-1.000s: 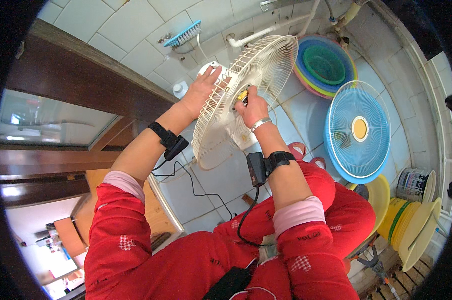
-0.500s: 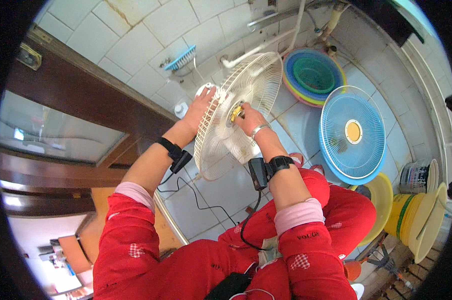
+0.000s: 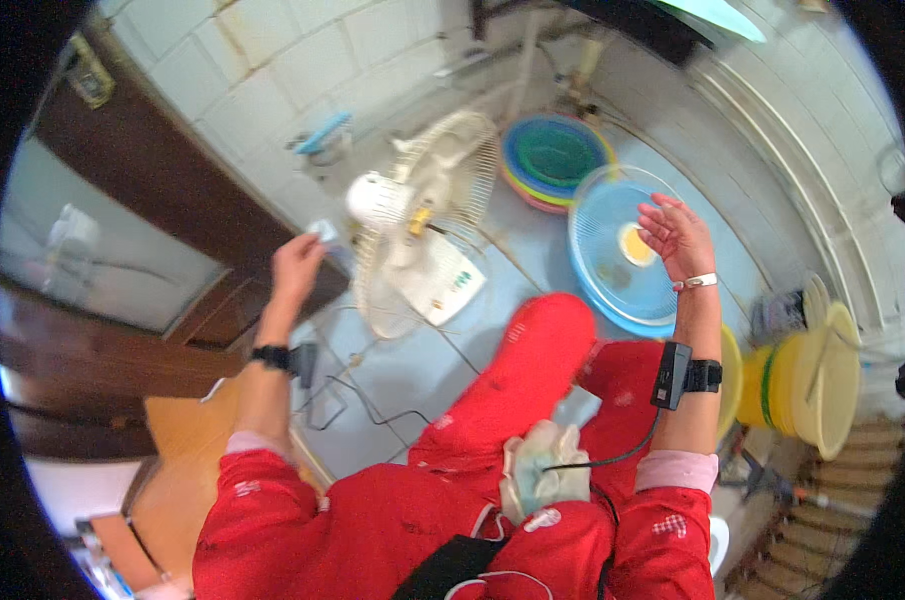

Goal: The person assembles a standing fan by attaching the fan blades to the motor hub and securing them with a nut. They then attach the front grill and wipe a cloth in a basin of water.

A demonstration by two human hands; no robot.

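Observation:
A white electric fan stands on the floor in front of me with its rear wire grille attached. Its yellow-coloured hub is exposed, and neither hand touches it. My left hand is off to the left of the fan, its fingers curled and blurred, close to a white-topped bottle by the wall; whether they touch is unclear. My right hand is raised with fingers apart and nothing in it, above the round front grille, which lies over a blue basin.
Stacked coloured basins sit beyond the fan, and yellow buckets are at my right. A blue brush hangs near the tiled wall. A brown door stands at left. Black cables lie on the floor; a whitish cloth rests on my lap.
Both hands have come off the fan. My left hand moved left toward the bottle, while my right hand swung right over the front grille and opened. The whole view has shifted.

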